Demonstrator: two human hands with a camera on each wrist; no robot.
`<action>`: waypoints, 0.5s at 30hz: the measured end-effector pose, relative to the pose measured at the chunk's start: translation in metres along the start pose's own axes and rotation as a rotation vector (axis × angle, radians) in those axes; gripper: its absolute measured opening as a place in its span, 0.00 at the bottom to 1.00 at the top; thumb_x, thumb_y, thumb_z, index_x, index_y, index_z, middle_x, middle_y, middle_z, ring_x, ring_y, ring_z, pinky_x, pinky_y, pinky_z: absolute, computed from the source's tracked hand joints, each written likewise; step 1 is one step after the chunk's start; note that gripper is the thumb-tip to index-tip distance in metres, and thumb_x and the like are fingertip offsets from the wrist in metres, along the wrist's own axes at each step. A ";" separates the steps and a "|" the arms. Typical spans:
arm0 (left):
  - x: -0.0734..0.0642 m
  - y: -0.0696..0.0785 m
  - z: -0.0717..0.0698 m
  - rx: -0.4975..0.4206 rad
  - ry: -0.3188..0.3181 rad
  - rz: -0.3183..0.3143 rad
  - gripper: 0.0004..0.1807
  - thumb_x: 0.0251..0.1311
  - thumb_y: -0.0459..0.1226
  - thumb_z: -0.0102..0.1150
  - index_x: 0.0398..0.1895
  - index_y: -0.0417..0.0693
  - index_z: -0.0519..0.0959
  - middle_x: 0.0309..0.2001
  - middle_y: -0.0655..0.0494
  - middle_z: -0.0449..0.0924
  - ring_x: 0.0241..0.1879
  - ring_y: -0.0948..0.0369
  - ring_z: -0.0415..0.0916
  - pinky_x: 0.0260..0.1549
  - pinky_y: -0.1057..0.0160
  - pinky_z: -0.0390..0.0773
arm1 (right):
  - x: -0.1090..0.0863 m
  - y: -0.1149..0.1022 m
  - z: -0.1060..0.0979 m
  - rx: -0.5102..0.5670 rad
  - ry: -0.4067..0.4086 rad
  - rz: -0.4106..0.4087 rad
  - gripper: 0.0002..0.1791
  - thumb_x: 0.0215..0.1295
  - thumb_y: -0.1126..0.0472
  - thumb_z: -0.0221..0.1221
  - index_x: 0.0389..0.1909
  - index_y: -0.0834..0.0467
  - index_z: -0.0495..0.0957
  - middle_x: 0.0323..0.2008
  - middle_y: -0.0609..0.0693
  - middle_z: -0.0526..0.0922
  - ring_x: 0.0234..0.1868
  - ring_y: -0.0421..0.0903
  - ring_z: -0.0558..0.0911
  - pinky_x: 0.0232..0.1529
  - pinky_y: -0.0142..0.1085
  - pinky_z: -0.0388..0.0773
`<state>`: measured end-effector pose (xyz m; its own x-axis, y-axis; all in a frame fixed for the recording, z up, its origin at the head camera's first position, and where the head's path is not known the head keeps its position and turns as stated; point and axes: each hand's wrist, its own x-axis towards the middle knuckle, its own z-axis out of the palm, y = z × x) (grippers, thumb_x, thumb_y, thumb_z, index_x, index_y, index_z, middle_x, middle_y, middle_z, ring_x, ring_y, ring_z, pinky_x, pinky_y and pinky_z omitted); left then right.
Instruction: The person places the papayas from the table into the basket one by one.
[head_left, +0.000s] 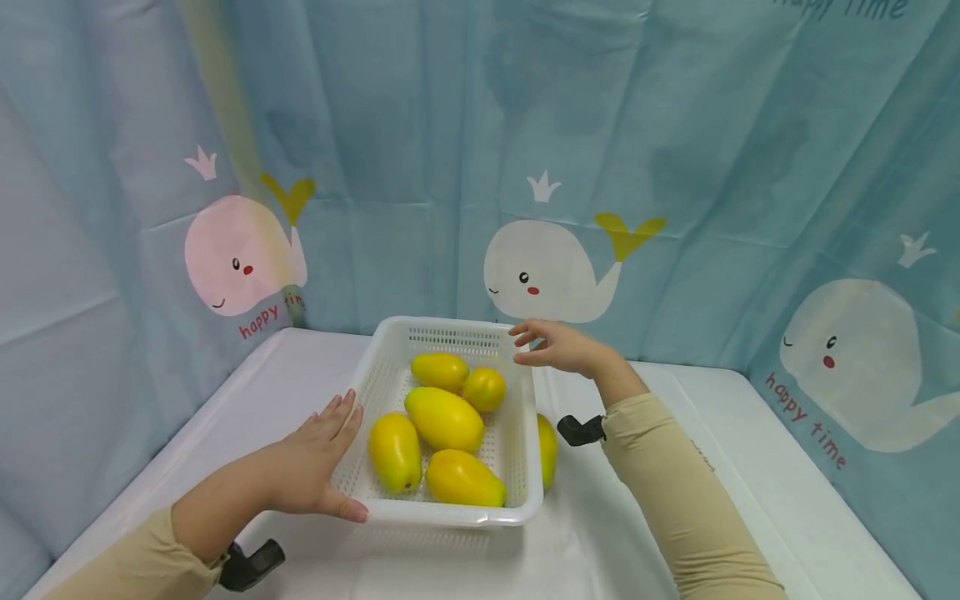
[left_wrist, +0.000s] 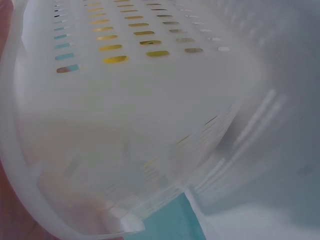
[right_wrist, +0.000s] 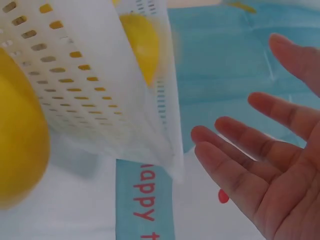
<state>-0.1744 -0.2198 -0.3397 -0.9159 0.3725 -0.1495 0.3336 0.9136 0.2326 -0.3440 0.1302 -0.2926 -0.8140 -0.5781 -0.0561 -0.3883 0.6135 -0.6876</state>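
Observation:
A white plastic basket (head_left: 442,514) with slotted walls holds several yellow mangoes (head_left: 446,419) with greenish ends. My left hand (head_left: 311,467) lies along its left side, fingers straight and thumb at the front rim. In the left wrist view, the slotted wall (left_wrist: 125,95) fills much of the picture, with yellow showing through. By the back right corner is my right hand (head_left: 558,346), its fingers loosely bent and spread. The right wrist view shows that hand (right_wrist: 280,175) apart from the rim, holding nothing. Another mango (head_left: 547,450) lies outside, against the basket's right side, partly hidden by it.
The basket stands on a white-covered table (head_left: 630,533). Blue curtains (head_left: 405,167) printed with whales enclose the table at the back and both sides. A black wrist mount (head_left: 581,431) sticks out from the right sleeve, near the outside mango.

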 end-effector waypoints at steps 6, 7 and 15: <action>0.000 0.001 0.000 -0.007 -0.006 -0.011 0.71 0.27 0.73 0.58 0.70 0.37 0.44 0.72 0.41 0.31 0.70 0.43 0.32 0.62 0.40 0.40 | -0.002 0.007 -0.001 -0.007 -0.011 -0.023 0.24 0.59 0.51 0.61 0.57 0.49 0.69 0.57 0.53 0.71 0.55 0.52 0.73 0.53 0.47 0.72; 0.000 0.001 0.000 -0.008 -0.004 -0.008 0.71 0.27 0.73 0.58 0.70 0.36 0.44 0.72 0.41 0.32 0.70 0.43 0.32 0.62 0.40 0.40 | -0.002 0.008 -0.001 -0.005 -0.014 -0.025 0.25 0.59 0.51 0.60 0.57 0.50 0.69 0.57 0.53 0.71 0.55 0.52 0.73 0.53 0.47 0.72; 0.001 0.000 0.002 -0.001 0.001 -0.004 0.71 0.27 0.73 0.58 0.70 0.37 0.44 0.71 0.41 0.32 0.70 0.43 0.32 0.62 0.40 0.40 | -0.008 0.018 -0.007 0.027 -0.011 -0.018 0.29 0.59 0.51 0.61 0.60 0.54 0.67 0.56 0.52 0.71 0.55 0.52 0.73 0.54 0.47 0.71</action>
<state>-0.1748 -0.2192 -0.3413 -0.9176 0.3682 -0.1495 0.3292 0.9150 0.2333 -0.3477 0.1496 -0.2990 -0.8023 -0.5948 -0.0509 -0.3913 0.5883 -0.7076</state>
